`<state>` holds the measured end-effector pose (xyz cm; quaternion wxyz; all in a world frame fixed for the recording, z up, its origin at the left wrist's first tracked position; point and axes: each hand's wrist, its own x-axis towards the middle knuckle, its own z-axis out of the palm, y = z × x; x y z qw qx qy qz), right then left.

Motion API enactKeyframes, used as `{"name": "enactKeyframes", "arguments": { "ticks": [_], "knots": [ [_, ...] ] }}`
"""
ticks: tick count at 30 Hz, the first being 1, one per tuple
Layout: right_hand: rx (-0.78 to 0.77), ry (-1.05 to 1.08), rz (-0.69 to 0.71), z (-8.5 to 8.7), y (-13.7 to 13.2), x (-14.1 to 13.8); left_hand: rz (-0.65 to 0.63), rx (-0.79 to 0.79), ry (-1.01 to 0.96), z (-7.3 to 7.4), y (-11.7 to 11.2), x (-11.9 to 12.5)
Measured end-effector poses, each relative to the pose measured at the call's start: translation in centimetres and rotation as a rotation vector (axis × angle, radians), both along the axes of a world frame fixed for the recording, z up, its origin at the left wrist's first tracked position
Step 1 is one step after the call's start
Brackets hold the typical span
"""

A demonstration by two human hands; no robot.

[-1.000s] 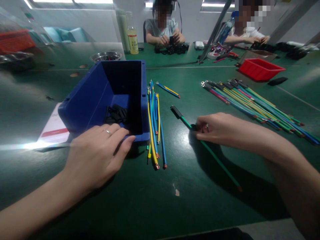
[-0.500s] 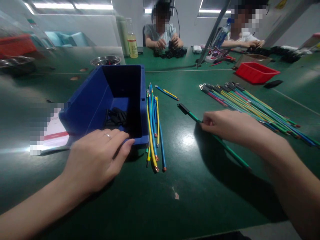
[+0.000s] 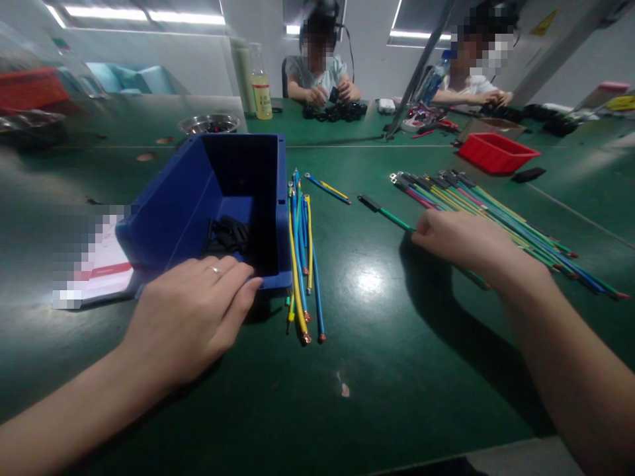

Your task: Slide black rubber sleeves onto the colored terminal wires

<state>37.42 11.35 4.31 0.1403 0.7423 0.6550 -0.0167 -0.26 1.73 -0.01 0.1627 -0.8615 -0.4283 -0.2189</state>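
My right hand (image 3: pixel 449 235) is closed around a green cable (image 3: pixel 397 221) with a black sleeve on its far end; the cable's near part passes under the hand. Fingers of my left hand (image 3: pixel 198 311) are hooked over the front rim of a blue plastic bin (image 3: pixel 163 215), with the thumb along the outside. Inside the bin lie black pieces (image 3: pixel 231 233). A bundle of yellow and blue cables (image 3: pixel 300 264) with bare copper ends lies along the bin's right side. Beyond my right hand is a row of colored cables (image 3: pixel 489 211) with black sleeves.
A short blue and yellow cable pair (image 3: pixel 327 188) lies past the bundle. Further back are a red tray (image 3: pixel 496 153), a metal bowl (image 3: pixel 208 123) and a bottle (image 3: pixel 261 96). Two people sit across the green table (image 3: pixel 377 396). A white paper (image 3: pixel 106 274) is left of the bin.
My right hand has moved a little to the right with the green cable, closer to the cable row. My left hand stays on the bin rim. The view has shifted slightly.
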Motion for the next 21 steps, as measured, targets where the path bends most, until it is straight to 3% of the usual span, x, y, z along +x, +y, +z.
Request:
{"name": "enactKeyframes", "arguments": {
  "ticks": [8,16,21],
  "knots": [
    [0.153,-0.022,-0.019,-0.6,-0.2,1.1,0.003,0.018,-0.001,-0.2,-0.1,0.1],
    [0.317,0.018,0.043,-2.9,1.1,3.8,0.012,0.042,0.03,-0.4,-0.1,0.0],
    [0.335,0.031,-0.031,-3.6,2.2,5.1,0.025,0.058,0.032,-0.5,-0.4,0.0]
  ]
}}
